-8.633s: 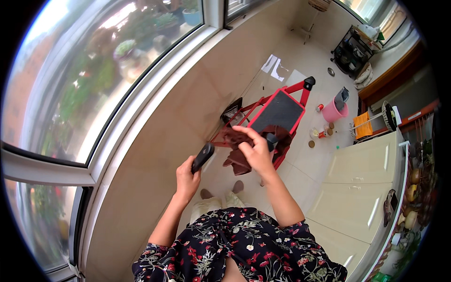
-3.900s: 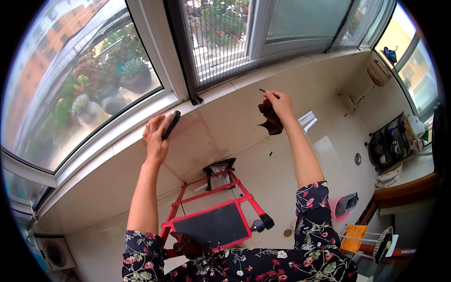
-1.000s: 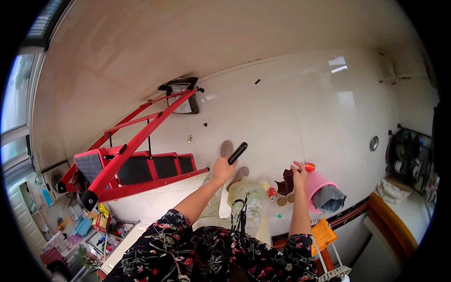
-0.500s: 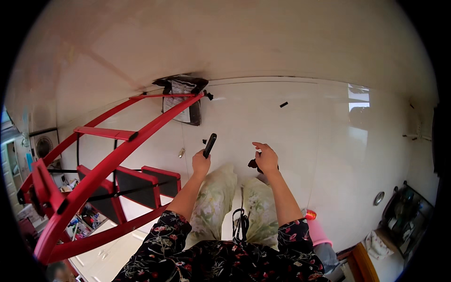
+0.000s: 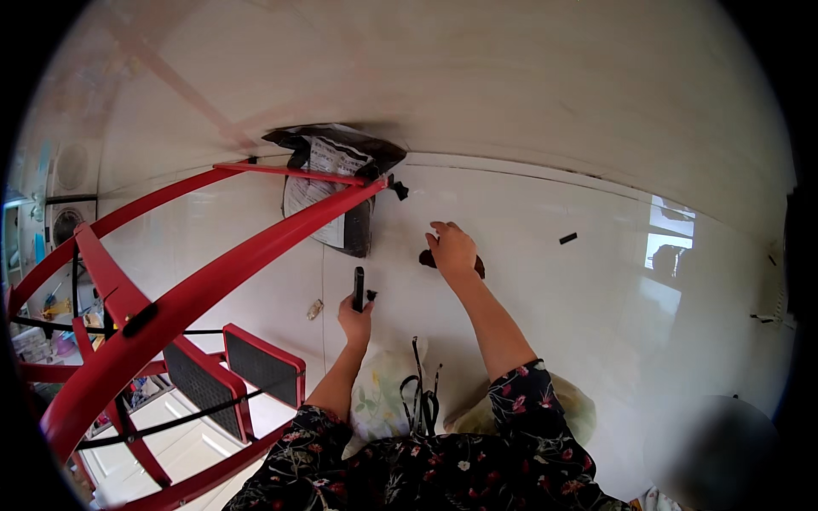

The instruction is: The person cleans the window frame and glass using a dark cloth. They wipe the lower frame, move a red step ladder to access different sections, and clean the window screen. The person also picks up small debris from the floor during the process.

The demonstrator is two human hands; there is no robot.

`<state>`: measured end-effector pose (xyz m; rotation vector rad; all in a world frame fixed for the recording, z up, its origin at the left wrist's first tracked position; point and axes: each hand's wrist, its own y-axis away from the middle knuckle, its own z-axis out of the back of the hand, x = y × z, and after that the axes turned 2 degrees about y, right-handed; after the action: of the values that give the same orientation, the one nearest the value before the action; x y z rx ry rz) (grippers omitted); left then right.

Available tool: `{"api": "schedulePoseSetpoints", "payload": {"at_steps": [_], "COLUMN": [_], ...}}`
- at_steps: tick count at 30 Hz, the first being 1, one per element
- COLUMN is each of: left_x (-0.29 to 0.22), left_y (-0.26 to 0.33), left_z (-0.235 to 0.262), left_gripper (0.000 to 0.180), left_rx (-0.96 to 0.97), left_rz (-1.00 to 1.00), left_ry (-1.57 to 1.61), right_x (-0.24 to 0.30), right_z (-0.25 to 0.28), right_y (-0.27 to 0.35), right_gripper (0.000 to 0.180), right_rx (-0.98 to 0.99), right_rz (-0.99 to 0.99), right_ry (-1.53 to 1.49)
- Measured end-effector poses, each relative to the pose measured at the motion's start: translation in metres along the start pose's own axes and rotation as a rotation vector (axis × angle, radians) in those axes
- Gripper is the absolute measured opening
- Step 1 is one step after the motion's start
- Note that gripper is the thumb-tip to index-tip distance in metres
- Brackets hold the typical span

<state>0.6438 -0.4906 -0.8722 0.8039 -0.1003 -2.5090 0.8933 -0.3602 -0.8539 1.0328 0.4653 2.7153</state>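
My left hand (image 5: 354, 322) is closed around a slim black bar-shaped object (image 5: 359, 288) that points away from me; its kind is unclear. A small black scrap (image 5: 371, 295) shows right beside it. Farther out and to the right, my right hand (image 5: 454, 249) reaches over the pale floor with its fingers curled. It has a dark brown, crumpled-looking thing (image 5: 478, 266) under the palm, mostly hidden by the hand. Ahead to the left, a dark bag with a pale printed panel (image 5: 328, 200) leans at the wall behind a red ladder's foot.
The red stepladder (image 5: 247, 251) with dark treads (image 5: 266, 364) fills the left side. A small pale object (image 5: 315, 309) lies left of my left hand. A short black strip (image 5: 568, 238) lies to the right. A blurred grey round shape (image 5: 716, 451) shows at lower right.
I have leaned lower and forward. My right hand has moved forward with the dark thing, while my left hand still holds the black object, slightly lower in view.
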Motion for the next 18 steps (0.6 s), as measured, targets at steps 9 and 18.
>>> {"api": "schedulePoseSetpoints", "payload": {"at_steps": [9, 18], "left_x": [-0.019, 0.010], "left_y": [-0.009, -0.017], "left_z": [-0.011, 0.016], "left_gripper": [0.037, 0.018], "left_rx": [0.169, -0.057], "left_rz": [-0.103, -0.062], "left_ry": [-0.058, 0.003], "right_x": [0.035, 0.032], "right_z": [-0.058, -0.065], "right_y": [-0.079, -0.067], "right_gripper": [0.038, 0.013], "right_rx": [-0.002, -0.050], "right_rz": [0.114, 0.108], "right_ry": [0.313, 0.308]}}
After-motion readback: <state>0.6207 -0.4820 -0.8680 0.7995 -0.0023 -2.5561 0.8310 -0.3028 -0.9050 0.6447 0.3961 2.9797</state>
